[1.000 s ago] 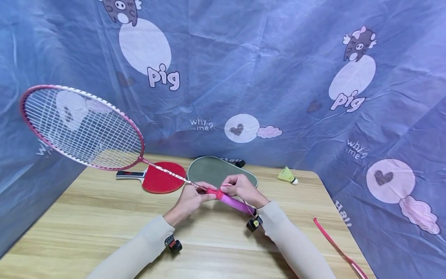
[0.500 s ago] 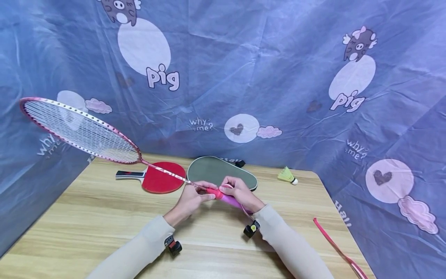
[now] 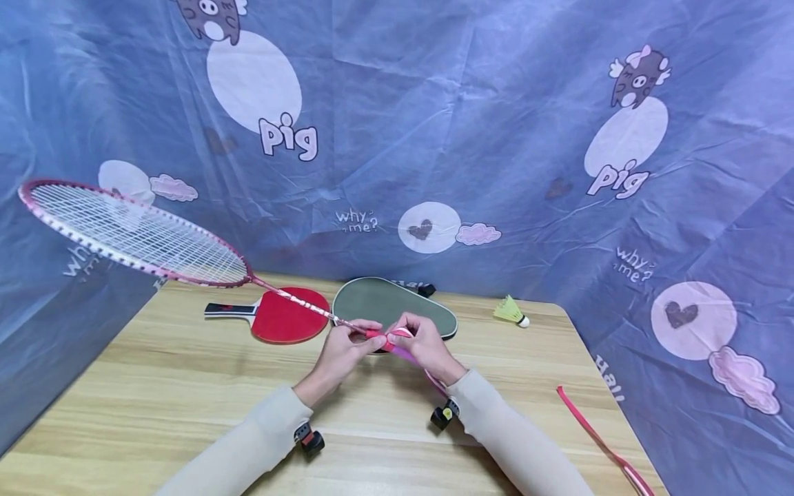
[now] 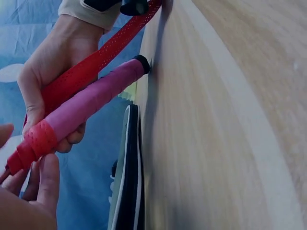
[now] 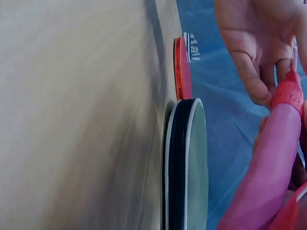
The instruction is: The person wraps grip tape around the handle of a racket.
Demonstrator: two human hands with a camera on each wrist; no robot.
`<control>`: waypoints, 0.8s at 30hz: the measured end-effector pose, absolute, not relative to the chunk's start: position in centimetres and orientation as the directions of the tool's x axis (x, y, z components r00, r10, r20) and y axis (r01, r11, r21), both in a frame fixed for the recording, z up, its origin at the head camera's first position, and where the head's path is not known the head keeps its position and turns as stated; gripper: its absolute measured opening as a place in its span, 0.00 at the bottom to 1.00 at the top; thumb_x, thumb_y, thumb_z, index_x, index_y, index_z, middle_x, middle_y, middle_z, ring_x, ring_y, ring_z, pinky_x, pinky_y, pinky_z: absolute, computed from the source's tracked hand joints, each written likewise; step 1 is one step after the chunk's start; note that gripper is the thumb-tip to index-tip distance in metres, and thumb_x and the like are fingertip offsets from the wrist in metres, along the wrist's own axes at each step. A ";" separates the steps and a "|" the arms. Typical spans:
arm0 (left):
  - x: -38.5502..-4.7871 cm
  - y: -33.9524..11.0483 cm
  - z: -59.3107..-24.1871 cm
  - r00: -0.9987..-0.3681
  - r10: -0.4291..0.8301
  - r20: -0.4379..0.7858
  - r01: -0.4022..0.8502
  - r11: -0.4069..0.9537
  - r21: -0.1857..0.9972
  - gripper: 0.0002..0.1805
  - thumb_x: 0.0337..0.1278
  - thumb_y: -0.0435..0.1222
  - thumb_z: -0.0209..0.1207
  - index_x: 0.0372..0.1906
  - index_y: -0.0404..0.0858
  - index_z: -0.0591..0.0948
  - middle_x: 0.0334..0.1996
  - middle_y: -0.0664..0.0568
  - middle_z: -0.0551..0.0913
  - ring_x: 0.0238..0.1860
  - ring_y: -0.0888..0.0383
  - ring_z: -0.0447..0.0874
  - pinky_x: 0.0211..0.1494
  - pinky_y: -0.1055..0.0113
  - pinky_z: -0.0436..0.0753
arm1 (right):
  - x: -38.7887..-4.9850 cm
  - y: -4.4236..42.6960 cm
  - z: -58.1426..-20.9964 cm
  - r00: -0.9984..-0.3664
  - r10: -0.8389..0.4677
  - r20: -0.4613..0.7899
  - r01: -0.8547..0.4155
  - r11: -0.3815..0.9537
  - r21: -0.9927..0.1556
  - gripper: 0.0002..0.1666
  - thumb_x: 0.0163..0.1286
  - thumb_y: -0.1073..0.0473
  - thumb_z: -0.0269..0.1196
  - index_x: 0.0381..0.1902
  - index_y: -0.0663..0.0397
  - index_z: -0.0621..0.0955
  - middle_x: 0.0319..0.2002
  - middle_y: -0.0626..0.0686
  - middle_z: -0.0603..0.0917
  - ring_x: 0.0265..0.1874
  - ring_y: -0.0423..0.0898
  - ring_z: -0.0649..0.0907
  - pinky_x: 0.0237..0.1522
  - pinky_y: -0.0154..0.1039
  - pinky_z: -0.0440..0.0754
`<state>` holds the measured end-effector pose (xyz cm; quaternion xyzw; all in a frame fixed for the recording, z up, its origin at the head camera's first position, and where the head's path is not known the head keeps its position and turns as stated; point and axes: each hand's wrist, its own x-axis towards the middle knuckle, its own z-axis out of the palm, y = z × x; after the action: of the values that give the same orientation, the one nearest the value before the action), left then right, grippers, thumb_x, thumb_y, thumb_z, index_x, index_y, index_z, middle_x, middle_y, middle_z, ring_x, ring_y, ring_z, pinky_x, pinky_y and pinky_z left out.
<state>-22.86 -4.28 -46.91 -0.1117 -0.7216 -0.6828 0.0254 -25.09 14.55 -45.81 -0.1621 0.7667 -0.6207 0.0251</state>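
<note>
My left hand [image 3: 335, 358] grips a badminton racket [image 3: 298, 298] where its shaft meets the handle, the strung head up to the left. The handle [image 4: 91, 98] is covered in smooth pink-purple and ends in a black butt. A perforated red grip tape [image 4: 103, 57] is wound round its upper end. My right hand [image 3: 428, 344] pinches this tape beside the handle, its loose length trailing back past the wrist. In the right wrist view, the fingers [image 5: 249, 72] of my left hand are near the red wrap.
A table tennis bat [image 3: 291, 315] with red rubber and a green zipped case [image 3: 391, 303] lie at the table's back. A yellow shuttlecock [image 3: 510, 311] lies to their right. Another red strip [image 3: 589, 427] lies by the right edge. A blue printed cloth [image 3: 397, 138] hangs behind.
The racket has turned about its shaft, and its head has gone from broad to slanted and sits lower. My right hand has shifted slightly left with the tape; my left hand keeps its place.
</note>
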 end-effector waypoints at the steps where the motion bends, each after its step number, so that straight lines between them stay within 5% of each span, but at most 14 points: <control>1: -22.8 -4.3 -46.9 -0.975 0.113 0.193 0.201 0.068 0.977 0.19 0.54 0.35 0.72 0.50 0.32 0.86 0.44 0.43 0.90 0.44 0.60 0.87 0.50 0.74 0.82 | -25.0 14.5 -45.8 -0.947 -0.277 0.165 -0.217 0.167 -0.962 0.08 0.61 0.74 0.66 0.28 0.61 0.78 0.34 0.48 0.89 0.39 0.44 0.86 0.44 0.33 0.83; 11: -22.6 -4.3 -46.8 -0.974 0.050 0.223 0.229 0.225 0.947 0.10 0.54 0.36 0.72 0.42 0.39 0.90 0.37 0.48 0.92 0.38 0.61 0.86 0.42 0.73 0.81 | -24.8 14.3 -46.2 -0.942 -0.271 0.197 -0.245 0.157 -0.957 0.07 0.58 0.74 0.69 0.32 0.69 0.80 0.38 0.58 0.90 0.40 0.45 0.87 0.46 0.34 0.86; 24: -22.5 -4.5 -46.7 -0.980 0.095 0.174 0.183 0.099 0.978 0.10 0.52 0.29 0.71 0.41 0.33 0.89 0.37 0.46 0.91 0.39 0.61 0.85 0.46 0.69 0.80 | -25.8 16.2 -43.9 -0.869 -0.473 0.147 -0.382 0.452 -0.806 0.03 0.62 0.57 0.73 0.34 0.48 0.90 0.38 0.49 0.92 0.41 0.39 0.88 0.46 0.29 0.82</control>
<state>-22.48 -4.47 -46.74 -0.0941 -0.7404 -0.6647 0.0332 -25.78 16.21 -43.92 -0.2512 0.8505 -0.4595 0.0495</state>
